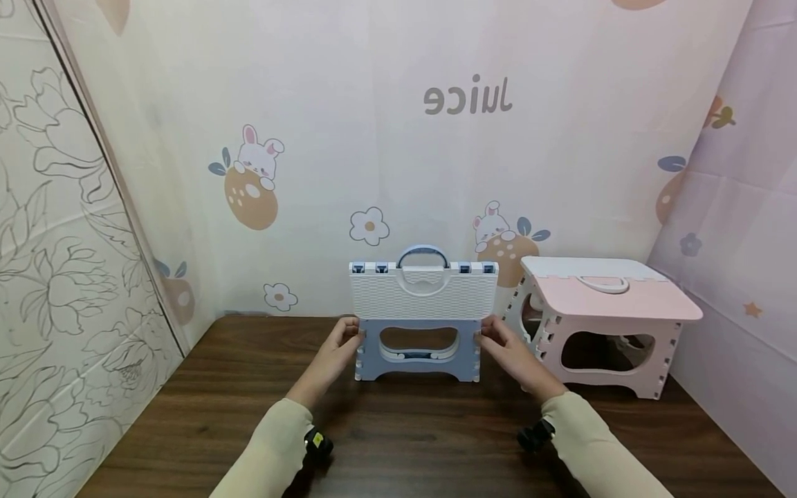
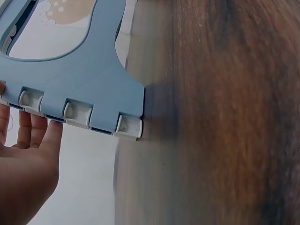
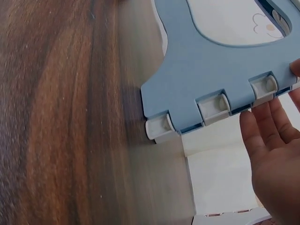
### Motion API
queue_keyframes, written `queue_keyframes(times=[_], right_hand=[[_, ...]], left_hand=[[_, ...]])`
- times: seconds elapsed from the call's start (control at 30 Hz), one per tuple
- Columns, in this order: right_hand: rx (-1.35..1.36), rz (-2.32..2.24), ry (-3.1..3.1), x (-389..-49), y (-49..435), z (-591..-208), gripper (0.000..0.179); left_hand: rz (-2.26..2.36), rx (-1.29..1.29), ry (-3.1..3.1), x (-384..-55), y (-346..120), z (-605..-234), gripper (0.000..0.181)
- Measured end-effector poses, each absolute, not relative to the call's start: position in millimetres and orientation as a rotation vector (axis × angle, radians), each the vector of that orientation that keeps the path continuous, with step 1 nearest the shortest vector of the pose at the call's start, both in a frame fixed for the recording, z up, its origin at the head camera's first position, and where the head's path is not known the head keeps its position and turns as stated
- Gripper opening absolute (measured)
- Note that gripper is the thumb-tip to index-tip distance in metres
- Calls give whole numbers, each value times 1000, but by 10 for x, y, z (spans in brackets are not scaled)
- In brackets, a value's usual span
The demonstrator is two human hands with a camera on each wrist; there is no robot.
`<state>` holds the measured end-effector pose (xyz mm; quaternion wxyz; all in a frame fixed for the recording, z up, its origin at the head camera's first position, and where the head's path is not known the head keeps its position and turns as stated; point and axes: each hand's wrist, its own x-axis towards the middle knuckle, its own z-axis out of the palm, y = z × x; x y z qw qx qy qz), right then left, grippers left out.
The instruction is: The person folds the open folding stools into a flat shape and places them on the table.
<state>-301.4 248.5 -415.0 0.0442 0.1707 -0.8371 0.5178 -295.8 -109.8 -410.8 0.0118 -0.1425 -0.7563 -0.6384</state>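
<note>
A folding stool (image 1: 367,354) with a blue leg panel and white woven-textured top stands folded flat and upright on the table. A curved carry handle (image 1: 423,247) rises from its upper edge. My left hand (image 1: 339,342) grips the stool's left edge, thumb in front and fingers behind. On the opposite edge my right hand (image 1: 506,346) holds it the same way. In the left wrist view the fingers (image 2: 51,136) lie along the white hinges of the blue panel (image 2: 79,84). The right wrist view shows fingers (image 3: 269,124) behind the matching hinged edge.
A pink and white folding stool (image 1: 623,304) stands unfolded to the right, close to my right hand. Dark wood table (image 1: 411,443) spreads under both stools. A patterned curtain (image 1: 373,138) hangs behind, with more patterned cloth at both sides.
</note>
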Motion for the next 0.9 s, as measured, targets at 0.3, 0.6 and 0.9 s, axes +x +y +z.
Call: queue_keyframes(times=[0.3,0.6,0.9], right_hand=[[552,1615,-2591,-3025,2538,-4152,42],[503,1547,-2618,-3051,2555,-4224,45],[487,1562,-2605,-3024,2530,-4177,47]], left_hand=[[-1973,-434,-2382,-3080,-1176,-4268,36],[-1994,-369,-2395,-3104,-1184,-4262,37],[-2011,-359,-2382,-2959,-1140,-4058,36]])
